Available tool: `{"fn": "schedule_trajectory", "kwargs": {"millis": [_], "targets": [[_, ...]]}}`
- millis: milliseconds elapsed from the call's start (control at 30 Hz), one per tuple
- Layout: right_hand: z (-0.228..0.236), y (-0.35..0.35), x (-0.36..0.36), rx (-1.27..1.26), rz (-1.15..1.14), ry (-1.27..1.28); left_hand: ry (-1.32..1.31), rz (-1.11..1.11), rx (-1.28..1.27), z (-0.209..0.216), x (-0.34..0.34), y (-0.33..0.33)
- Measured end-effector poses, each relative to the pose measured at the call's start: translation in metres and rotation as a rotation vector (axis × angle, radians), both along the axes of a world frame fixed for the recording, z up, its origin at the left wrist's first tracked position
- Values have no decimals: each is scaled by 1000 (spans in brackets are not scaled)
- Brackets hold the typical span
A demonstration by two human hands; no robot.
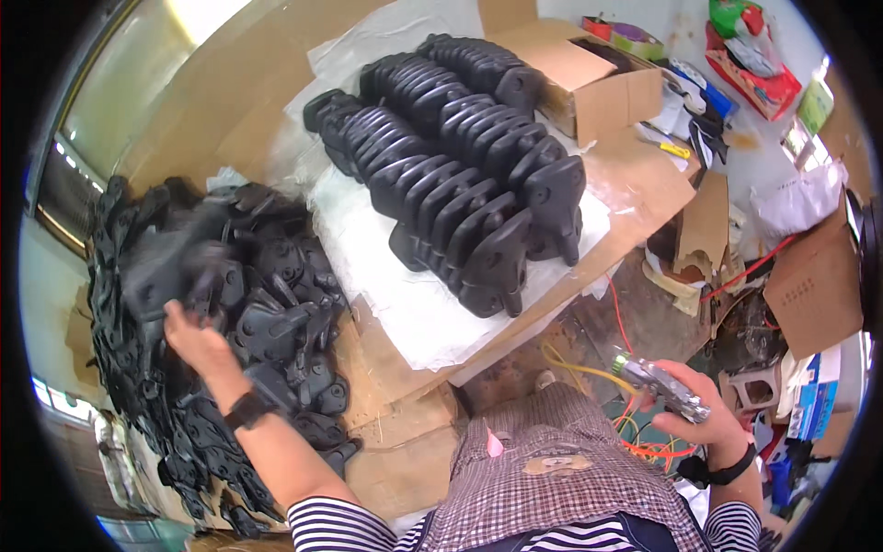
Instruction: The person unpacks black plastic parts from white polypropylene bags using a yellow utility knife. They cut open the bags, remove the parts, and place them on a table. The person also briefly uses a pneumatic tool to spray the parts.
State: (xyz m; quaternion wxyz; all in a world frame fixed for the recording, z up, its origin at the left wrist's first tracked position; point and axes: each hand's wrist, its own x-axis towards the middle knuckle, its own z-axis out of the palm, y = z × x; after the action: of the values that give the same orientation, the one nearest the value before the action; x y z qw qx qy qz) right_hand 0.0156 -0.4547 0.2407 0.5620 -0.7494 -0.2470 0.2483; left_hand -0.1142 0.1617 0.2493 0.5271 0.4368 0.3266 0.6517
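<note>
My left hand (200,346) is stretched out over a large heap of black moulded parts (276,322) on the left, its fingers apart. Just beyond the fingertips is one black moulded part (166,276), smeared by motion; the hand does not look closed around it. On the right, my right hand (704,409) is wrapped round a silver hand-held air tool (667,386) with a green end and a yellow hose (589,370). Similar black parts (441,193) stand in tight rows on white sheeting (423,322) in the middle of the table.
Cardboard (386,460) covers the table. An open carton (602,101) stands behind the rows, with a yellow-handled cutter (674,149) beside it. Red and yellow hoses (635,442) lie tangled below on the right, near a cardboard box (814,285) and a white bag (798,202).
</note>
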Motion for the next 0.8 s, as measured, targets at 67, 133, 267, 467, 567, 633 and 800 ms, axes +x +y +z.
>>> {"fn": "schedule_trajectory", "kwargs": {"millis": [67, 133, 267, 467, 567, 633, 800], "targets": [[-6, -28, -9, -33, -53, 65, 37, 19, 40, 6, -1, -6], [-14, -51, -9, -126, -56, 73, 169, -185, 111, -25, 28, -36], [-12, -67, -14, 1, -174, 93, 606, -624, 243, -122, 115, -165], [7, -87, -12, 322, -244, 21, 731, -784, 171, -183, 175, -264], [-13, -105, 1, 201, -131, 14, 693, -885, 70, -171, 181, -276], [-31, -111, 12, 42, -48, 7, 554, -928, 145, -152, 174, -281], [-17, -100, 31, 174, -56, -36, 482, -784, 186, -51, 105, -247]]}}
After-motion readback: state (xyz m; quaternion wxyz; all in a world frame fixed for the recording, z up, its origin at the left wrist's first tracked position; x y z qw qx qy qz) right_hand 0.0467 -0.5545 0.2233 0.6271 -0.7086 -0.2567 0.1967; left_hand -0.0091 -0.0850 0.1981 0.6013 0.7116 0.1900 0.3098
